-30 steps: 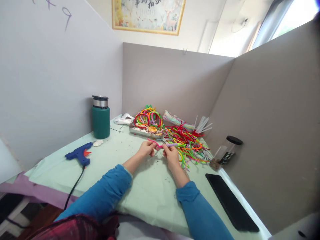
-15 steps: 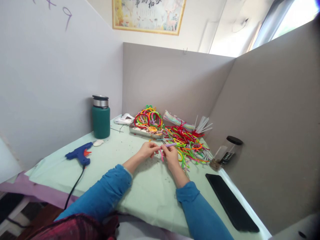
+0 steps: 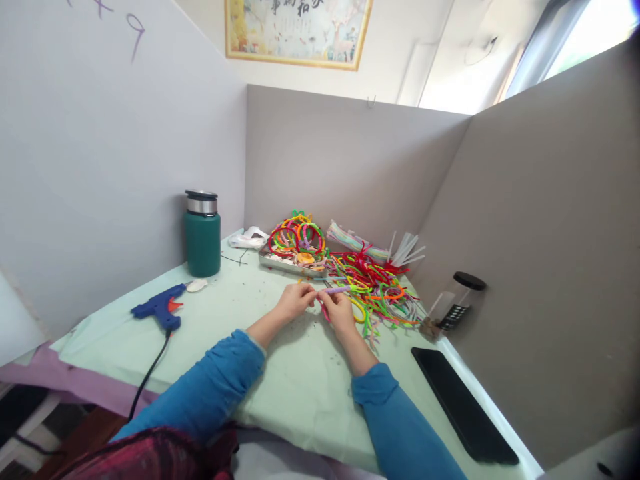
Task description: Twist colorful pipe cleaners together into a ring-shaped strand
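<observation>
Close together over the middle of the table, both hands pinch a fuzzy pipe cleaner (image 3: 338, 290). Its purple length points right towards a green tip, and a short pink piece (image 3: 325, 312) bends down beneath the fingers. My left hand (image 3: 296, 302) grips at the left end, fingertips pressed together. The thumb and fingers of my right hand (image 3: 339, 312) meet the left fingertips on it; the exact contact is too small to see. Just beyond and right of my right hand lies a tangled heap of coloured pipe cleaners (image 3: 367, 270).
A metal tray (image 3: 295, 269) holds colourful rings and small pieces. To the left are a green bottle (image 3: 203, 243) and a blue glue gun (image 3: 161, 307) with its cord. At right lie a clear jar (image 3: 453, 305) and a black slab (image 3: 463, 403). Grey partitions (image 3: 350, 160) enclose the table.
The pink piece that hung down below my fingers is now curled in closer under my right hand. Both hands have barely shifted.
</observation>
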Demonstrator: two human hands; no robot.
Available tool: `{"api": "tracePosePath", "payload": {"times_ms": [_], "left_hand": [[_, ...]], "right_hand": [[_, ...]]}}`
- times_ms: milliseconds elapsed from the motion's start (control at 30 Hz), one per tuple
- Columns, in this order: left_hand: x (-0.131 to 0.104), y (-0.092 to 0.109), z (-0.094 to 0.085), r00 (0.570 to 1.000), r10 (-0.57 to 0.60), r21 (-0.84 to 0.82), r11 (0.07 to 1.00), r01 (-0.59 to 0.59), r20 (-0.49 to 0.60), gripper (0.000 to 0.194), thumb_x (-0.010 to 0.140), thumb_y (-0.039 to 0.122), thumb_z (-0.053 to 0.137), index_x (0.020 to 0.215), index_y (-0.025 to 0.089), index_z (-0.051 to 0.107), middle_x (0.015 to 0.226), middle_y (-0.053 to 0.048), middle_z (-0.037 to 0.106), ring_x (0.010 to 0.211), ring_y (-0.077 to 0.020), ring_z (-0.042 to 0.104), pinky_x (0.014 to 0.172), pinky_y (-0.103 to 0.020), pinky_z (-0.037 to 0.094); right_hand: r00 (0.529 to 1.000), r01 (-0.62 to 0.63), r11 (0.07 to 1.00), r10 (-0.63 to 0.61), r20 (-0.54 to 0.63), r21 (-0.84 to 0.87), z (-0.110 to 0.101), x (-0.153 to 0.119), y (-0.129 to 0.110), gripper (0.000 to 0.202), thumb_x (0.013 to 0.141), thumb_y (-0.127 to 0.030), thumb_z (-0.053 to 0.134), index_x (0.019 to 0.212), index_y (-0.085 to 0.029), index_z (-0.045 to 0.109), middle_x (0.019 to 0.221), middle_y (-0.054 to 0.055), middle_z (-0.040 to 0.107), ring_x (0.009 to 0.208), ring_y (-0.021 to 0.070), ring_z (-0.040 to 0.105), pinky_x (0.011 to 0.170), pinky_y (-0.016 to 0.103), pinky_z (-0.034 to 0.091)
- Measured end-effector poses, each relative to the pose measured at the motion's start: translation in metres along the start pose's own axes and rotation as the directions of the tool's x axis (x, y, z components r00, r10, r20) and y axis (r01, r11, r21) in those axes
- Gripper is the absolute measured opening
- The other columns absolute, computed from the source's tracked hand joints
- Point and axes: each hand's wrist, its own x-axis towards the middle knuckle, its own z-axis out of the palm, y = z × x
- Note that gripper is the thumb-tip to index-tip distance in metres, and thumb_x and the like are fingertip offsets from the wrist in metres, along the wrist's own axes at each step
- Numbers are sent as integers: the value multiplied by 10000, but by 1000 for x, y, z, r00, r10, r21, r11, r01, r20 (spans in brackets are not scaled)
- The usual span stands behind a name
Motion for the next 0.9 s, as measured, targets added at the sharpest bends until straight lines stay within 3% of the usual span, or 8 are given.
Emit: {"api": "tracePosePath", "payload": {"times_ms": [133, 233, 433, 733, 900], "left_hand": [[4, -4, -1, 994, -90, -107, 991, 83, -64, 291, 768, 420, 512, 703, 152, 606, 576, 14, 610, 371, -71, 441, 418, -204, 330], [7, -4, -2, 988, -144, -235, 963, 128, -49, 294, 745, 432, 536, 688, 147, 576, 540, 27, 580, 341, -65, 411, 381, -206, 303], [8, -5, -2, 992, -128, -418, 902, 112, -10, 295, 714, 428, 572, 662, 139, 541, 526, 32, 566, 329, -50, 394, 365, -197, 275], [3, 4, -4, 997, -69, -397, 914, 81, 44, 327, 714, 460, 584, 674, 140, 532, 526, 30, 572, 332, -44, 405, 368, -186, 293], [3, 3, -4, 991, -77, -399, 910, 116, 113, 374, 699, 507, 607, 681, 140, 537, 543, 19, 586, 343, -47, 418, 369, -188, 312]], "right_hand": [[995, 82, 996, -81, 53, -21, 1, 1, 3, 270, 671, -425, 655, 768, -176, 619, 626, -17, 589, 473, 100, 448, 459, 229, 349], [994, 93, 994, -88, 68, -65, -1, 1, 5, 230, 691, -410, 632, 734, -184, 632, 613, -18, 583, 483, 106, 461, 480, 233, 357], [988, 127, 983, -115, 100, -129, -1, 0, 7, 190, 718, -379, 607, 743, -192, 625, 602, -22, 576, 487, 114, 460, 488, 239, 363], [974, 193, 895, -225, -34, -401, -9, -1, 6, 281, 741, -460, 576, 728, -193, 661, 649, 11, 635, 593, 154, 514, 577, 249, 359], [975, 159, 910, -206, -86, -383, -12, 2, 5, 282, 712, -463, 590, 711, -188, 653, 609, 2, 616, 551, 148, 487, 549, 247, 354]]}}
